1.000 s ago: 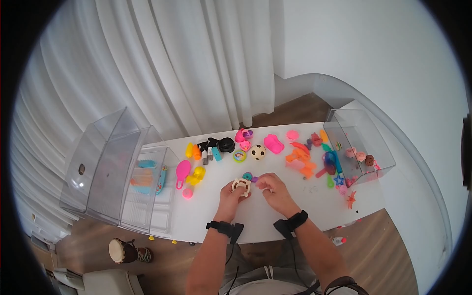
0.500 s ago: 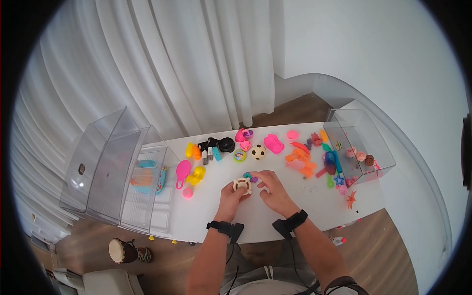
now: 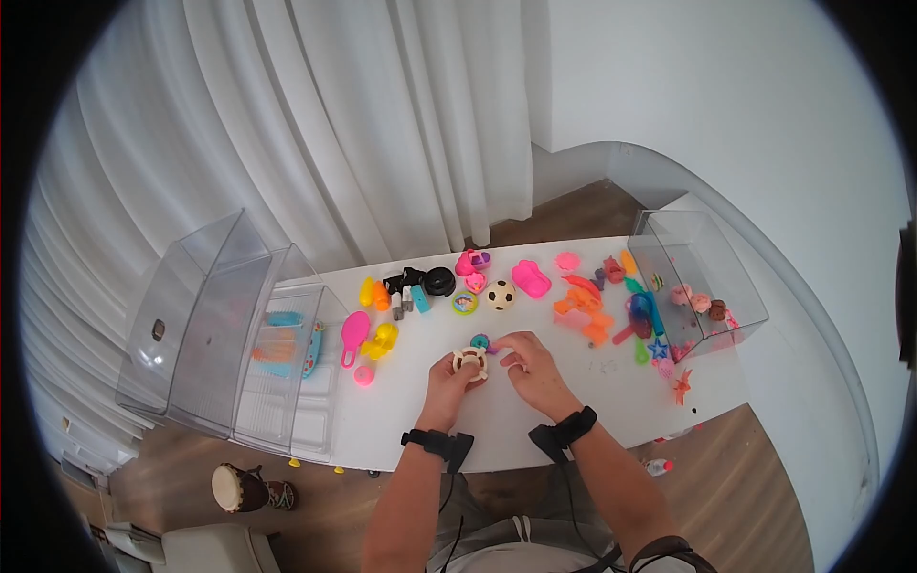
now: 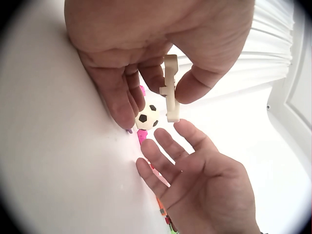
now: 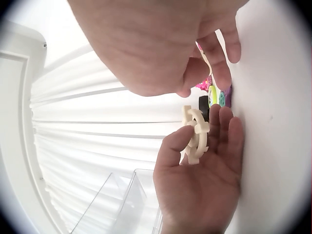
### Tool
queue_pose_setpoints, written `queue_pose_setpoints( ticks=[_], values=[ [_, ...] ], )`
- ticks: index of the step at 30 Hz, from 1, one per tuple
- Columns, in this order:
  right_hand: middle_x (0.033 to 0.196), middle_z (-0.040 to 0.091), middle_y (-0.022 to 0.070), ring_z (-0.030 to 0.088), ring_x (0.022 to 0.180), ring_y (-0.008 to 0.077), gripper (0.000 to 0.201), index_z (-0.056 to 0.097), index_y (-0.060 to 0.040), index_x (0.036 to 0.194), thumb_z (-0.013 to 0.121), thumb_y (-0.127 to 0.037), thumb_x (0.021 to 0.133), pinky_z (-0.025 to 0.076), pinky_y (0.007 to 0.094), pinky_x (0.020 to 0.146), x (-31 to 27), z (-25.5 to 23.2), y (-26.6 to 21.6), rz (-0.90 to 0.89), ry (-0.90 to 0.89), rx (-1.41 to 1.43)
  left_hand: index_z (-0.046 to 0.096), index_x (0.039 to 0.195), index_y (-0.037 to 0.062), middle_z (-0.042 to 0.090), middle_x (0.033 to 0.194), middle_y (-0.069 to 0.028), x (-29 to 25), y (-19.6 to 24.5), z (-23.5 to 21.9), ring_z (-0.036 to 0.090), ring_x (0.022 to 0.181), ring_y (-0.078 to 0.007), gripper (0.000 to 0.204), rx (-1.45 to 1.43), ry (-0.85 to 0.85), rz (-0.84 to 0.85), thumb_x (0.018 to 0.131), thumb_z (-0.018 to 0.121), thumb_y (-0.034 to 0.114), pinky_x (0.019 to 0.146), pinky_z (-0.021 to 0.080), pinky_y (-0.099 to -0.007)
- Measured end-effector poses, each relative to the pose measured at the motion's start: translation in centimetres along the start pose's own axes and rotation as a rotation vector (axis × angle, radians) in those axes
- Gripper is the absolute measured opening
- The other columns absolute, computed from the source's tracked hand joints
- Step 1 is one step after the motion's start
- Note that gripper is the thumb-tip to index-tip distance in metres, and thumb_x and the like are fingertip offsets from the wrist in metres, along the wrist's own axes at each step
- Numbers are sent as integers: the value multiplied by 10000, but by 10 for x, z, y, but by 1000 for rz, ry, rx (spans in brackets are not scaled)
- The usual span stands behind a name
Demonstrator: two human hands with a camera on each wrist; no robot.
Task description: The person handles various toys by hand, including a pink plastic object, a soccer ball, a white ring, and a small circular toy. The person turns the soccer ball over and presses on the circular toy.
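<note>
My left hand point(image 3: 449, 390) pinches a cream ring-shaped toy, like a small ship's wheel with short knobs point(image 3: 469, 363), between thumb and fingers. In the left wrist view the wheel point(image 4: 170, 88) stands edge-on, and in the right wrist view the thumb lies across the wheel point(image 5: 199, 134). Just to the right, my right hand point(image 3: 535, 374) is held with loosely bent fingers and nothing in its grasp. Its fingertips are close to the wheel and to a small round teal toy point(image 3: 480, 341) on the white table point(image 3: 535, 439). A purple toy point(image 5: 228, 95) lies beside the teal one.
Behind the hands are a toy football point(image 3: 501, 295), a black round toy point(image 3: 439, 282) and a pink car-shaped toy point(image 3: 532, 279). A pink paddle point(image 3: 355, 332) and yellow toys point(image 3: 382, 340) lie left. Clear bins stand left point(image 3: 201, 325) and right point(image 3: 707, 258).
My right hand has shifted slightly left and forward, with its fingers now over the purple toy. The left hand keeps the wheel in nearly the same spot.
</note>
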State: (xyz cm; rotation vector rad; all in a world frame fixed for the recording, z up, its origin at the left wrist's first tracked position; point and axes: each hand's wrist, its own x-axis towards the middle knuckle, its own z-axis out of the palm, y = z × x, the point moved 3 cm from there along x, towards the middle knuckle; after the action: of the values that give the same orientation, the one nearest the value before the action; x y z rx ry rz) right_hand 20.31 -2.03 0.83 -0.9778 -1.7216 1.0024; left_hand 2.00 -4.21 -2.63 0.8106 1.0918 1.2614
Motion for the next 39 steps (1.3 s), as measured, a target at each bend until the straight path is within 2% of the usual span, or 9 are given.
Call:
queue_pose_setpoints(
  ticks=[5,7,11,13,16,23,28,35,39],
  values=[
    [1147,653,120,693,970,232,361,679,-32,1098,519,150,830,554,325,832,0,3,0,-53,30,57,665,1260,-34,719,1157,-74,1,-3,-1,714,1020,-154,323,36,-21,-1,967,681,104,931,616,-309],
    [1298,595,146,706,988,241,545,664,-72,1279,490,164,820,562,327,895,2,1,37,-120,-81,-210,664,1264,-33,717,1163,-74,1,-2,-1,713,1028,-154,326,21,-15,12,968,681,101,935,618,-313],
    [1367,558,160,710,1005,253,606,650,-91,1341,483,166,818,565,333,902,2,0,44,-93,-101,-160,665,1268,-29,715,1175,-72,0,0,1,710,1042,-151,323,10,7,-1,972,678,100,943,619,-318],
    [1326,588,162,714,1006,256,494,679,-61,1234,495,158,831,571,340,885,1,-2,-6,18,9,39,665,1265,-28,714,1176,-71,0,1,2,710,1043,-150,319,13,6,-1,974,676,102,943,618,-317],
    [1302,600,159,717,1003,256,435,685,-43,1177,497,154,838,573,343,878,1,2,-14,-47,9,6,645,1291,-39,715,1203,-93,0,1,1,713,1082,-182,353,47,-15,3,969,664,103,977,617,-343],
    [1287,590,144,709,1010,251,466,687,-47,1200,493,160,829,575,346,885,4,1,37,-106,-85,-258,671,1263,-26,718,1165,-68,0,1,2,709,1027,-143,312,17,-3,-2,983,671,110,934,604,-294],
    [1161,643,151,717,981,287,291,667,-39,1053,531,121,852,591,380,849,3,0,-17,-26,41,9,678,1261,-18,721,1154,-63,1,0,1,710,1024,-140,303,43,-34,7,990,666,115,922,605,-288],
    [1256,611,131,702,993,229,418,693,-36,1176,493,141,854,571,335,855,4,2,29,-124,-30,-242,684,1257,-13,722,1146,-57,-1,5,3,708,1014,-136,301,22,-17,-6,987,676,119,922,604,-284],
    [1145,659,137,697,970,294,284,708,-47,1020,525,103,863,564,369,835,2,0,-6,-1,32,-24,685,1245,-16,720,1145,-62,0,2,3,710,1013,-142,294,21,-31,-8,981,677,114,926,609,-293]
  ],
)
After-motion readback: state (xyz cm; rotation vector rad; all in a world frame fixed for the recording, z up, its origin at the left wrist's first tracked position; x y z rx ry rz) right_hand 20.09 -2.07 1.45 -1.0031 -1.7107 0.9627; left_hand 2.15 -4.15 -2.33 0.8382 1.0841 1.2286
